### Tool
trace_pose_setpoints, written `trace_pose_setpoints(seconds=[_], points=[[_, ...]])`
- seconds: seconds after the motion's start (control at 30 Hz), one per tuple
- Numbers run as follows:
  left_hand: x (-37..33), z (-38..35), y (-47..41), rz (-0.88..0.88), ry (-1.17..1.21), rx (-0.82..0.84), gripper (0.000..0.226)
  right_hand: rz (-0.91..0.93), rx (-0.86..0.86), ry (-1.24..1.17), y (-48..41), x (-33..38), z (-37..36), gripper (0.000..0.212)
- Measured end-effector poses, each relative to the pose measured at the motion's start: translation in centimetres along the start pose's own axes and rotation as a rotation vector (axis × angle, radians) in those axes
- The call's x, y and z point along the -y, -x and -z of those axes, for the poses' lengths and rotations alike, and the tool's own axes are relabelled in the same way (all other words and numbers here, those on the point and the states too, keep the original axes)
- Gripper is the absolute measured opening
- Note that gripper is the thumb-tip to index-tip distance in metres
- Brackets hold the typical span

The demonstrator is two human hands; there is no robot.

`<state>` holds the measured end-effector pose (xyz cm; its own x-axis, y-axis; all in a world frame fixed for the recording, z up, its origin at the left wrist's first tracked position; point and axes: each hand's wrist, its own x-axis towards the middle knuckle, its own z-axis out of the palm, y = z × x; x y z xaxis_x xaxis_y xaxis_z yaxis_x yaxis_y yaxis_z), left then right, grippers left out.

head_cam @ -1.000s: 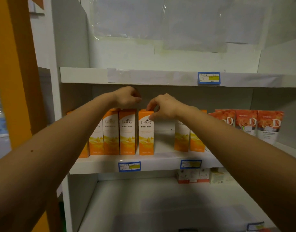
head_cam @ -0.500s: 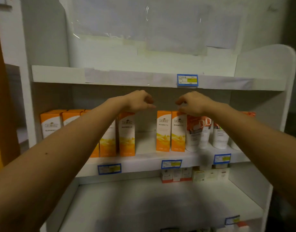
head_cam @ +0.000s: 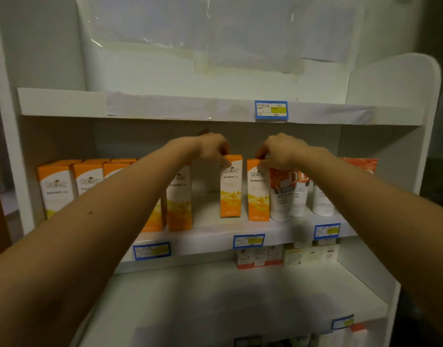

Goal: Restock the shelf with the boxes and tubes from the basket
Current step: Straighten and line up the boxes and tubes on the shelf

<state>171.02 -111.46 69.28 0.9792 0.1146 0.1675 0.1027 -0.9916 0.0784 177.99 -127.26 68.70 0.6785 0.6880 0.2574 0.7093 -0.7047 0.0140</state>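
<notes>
Both arms reach into the middle shelf [head_cam: 210,234] of a white shelf unit. My left hand [head_cam: 212,147] pinches the top of an upright orange-and-white box [head_cam: 231,186]. My right hand [head_cam: 281,150] pinches the top of the neighbouring orange box [head_cam: 258,191], which stands beside it with a small gap. Several more orange boxes [head_cam: 87,181] stand in a row at the left, partly hidden by my left forearm. White tubes with orange tops [head_cam: 281,194] stand to the right of the boxes. No basket is in view.
The top shelf [head_cam: 65,102] carries a blue price tag [head_cam: 271,110]. Below, small boxes [head_cam: 285,255] sit at the back right of the lower shelf [head_cam: 215,296]. The unit's right side panel [head_cam: 395,78] bounds the shelves.
My left hand has moved right onto the top of the orange box next to the one under my right hand. The view has shifted slightly.
</notes>
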Motion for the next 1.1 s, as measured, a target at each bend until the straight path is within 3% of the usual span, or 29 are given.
trace_pose_setpoints(seconds=[0.37, 0.73, 1.1], points=[[3.9, 1.3, 1.9, 0.229, -0.007, 0.045, 0.041, 0.018, 0.000, -0.021, -1.5, 0.9, -0.1, 0.033], [4.3, 1.4, 2.0, 0.285, 0.079, 0.110, 0.041, 0.145, -0.032, -0.149, -2.3, 2.0, 0.8, 0.021], [5.5, 2.0, 3.0, 0.237, 0.101, -0.068, 0.041, 0.298, -0.027, -0.357, -2.2, 6.1, 0.3, 0.022]])
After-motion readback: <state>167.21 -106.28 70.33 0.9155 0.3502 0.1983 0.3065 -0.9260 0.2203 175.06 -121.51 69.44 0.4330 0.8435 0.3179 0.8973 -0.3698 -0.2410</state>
